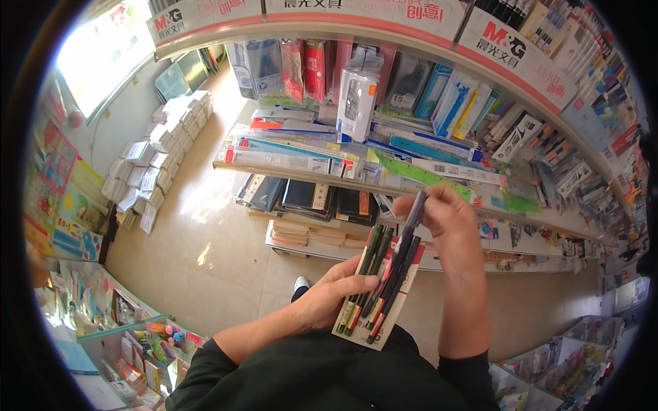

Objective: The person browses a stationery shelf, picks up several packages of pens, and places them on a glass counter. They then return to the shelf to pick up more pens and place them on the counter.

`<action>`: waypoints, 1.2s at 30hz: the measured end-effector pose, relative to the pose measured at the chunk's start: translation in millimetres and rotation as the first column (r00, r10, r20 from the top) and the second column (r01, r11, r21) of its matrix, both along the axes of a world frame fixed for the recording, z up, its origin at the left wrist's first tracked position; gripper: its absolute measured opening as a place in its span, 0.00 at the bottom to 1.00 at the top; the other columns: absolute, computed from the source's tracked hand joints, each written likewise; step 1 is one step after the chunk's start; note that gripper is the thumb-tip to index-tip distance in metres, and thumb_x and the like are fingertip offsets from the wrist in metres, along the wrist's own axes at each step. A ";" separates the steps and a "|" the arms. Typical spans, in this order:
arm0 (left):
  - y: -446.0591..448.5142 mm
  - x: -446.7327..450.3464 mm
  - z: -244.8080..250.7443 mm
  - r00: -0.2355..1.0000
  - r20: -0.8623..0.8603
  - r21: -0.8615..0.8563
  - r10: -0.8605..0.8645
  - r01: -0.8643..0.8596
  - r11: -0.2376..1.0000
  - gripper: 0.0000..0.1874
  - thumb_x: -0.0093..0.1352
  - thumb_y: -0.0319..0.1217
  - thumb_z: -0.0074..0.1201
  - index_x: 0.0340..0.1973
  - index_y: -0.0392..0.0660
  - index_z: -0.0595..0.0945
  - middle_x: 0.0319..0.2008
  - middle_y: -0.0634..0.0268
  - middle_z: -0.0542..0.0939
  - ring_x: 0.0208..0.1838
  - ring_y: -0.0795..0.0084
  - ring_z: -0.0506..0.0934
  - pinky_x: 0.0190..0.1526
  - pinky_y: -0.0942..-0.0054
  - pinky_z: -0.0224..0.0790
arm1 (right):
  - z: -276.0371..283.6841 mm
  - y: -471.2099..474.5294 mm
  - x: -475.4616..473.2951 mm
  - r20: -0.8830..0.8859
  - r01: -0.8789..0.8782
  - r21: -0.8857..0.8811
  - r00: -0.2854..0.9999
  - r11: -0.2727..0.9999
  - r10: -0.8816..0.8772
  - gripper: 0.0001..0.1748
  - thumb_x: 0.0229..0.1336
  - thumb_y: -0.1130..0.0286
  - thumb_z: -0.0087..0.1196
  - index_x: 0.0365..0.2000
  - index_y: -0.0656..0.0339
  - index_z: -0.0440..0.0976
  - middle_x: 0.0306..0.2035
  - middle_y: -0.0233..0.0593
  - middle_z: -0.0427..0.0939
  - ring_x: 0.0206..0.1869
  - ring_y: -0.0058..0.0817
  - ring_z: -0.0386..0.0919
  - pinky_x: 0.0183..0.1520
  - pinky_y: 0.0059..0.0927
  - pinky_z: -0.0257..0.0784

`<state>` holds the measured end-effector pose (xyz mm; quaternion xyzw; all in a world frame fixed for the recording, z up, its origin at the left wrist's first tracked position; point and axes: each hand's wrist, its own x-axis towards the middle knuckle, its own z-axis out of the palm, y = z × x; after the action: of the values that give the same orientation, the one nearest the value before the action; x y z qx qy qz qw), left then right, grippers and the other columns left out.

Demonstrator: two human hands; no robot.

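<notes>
My left hand [334, 290] grips a white and red backing card [395, 319] with its thumb over the front. Slim dark green pencils or pens [375, 251] lie along the card's left side, and dark ones [406, 267] along its right. Gold and red bands mark their lower ends. My right hand [455, 221] pinches the upper end of a dark pencil [412, 216], which rises past the card's top edge at a slant. Its lower part overlaps the card; whether it is attached there, I cannot tell. The card is tilted in front of my dark shirt [329, 380].
A shelf [303, 177] ahead bears rulers [426, 174] and hanging packets. Black notebooks [308, 200] lie one level lower. Wrapped paper bundles [149, 164] are stacked on the floor at left. Divided display bins [139, 359] stand at lower left, and more bins [565, 365] at lower right.
</notes>
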<state>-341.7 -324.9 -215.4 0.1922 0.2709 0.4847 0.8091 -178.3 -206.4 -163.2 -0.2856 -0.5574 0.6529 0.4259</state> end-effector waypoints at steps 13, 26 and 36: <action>2.5 -2.6 -10.8 0.999 0.035 -0.005 -0.032 0.032 0.999 0.29 0.66 0.30 0.56 0.62 0.41 0.66 0.51 0.54 0.78 0.53 0.62 0.78 0.54 0.60 0.76 | -7.1 31.5 41.2 -0.394 0.111 -0.166 0.903 0.980 -0.169 0.13 0.66 0.65 0.50 0.44 0.64 0.73 0.32 0.34 0.78 0.29 0.20 0.77 0.27 0.18 0.71; 15.2 1.6 -13.2 0.998 -0.050 0.013 -0.030 0.031 0.999 0.32 0.65 0.35 0.58 0.62 0.40 0.65 0.52 0.53 0.76 0.53 0.56 0.79 0.54 0.57 0.75 | -11.6 10.9 20.0 0.282 -0.025 -0.098 0.958 0.995 0.052 0.14 0.60 0.64 0.59 0.39 0.65 0.79 0.22 0.25 0.71 0.18 0.09 0.60 0.20 0.14 0.53; 21.7 6.5 -11.6 0.996 -0.088 -0.019 -0.014 0.013 1.000 0.29 0.66 0.30 0.57 0.62 0.41 0.66 0.51 0.56 0.77 0.52 0.64 0.79 0.54 0.62 0.75 | -10.9 20.2 28.4 0.417 -0.041 -0.001 0.908 0.999 0.038 0.14 0.54 0.66 0.62 0.38 0.65 0.79 0.26 0.27 0.75 0.24 0.12 0.68 0.29 0.17 0.64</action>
<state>-335.2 -303.1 -227.0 0.2078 0.3096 0.4677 0.8014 -149.9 -186.2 -174.1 -0.4054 -0.6435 0.5834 0.2850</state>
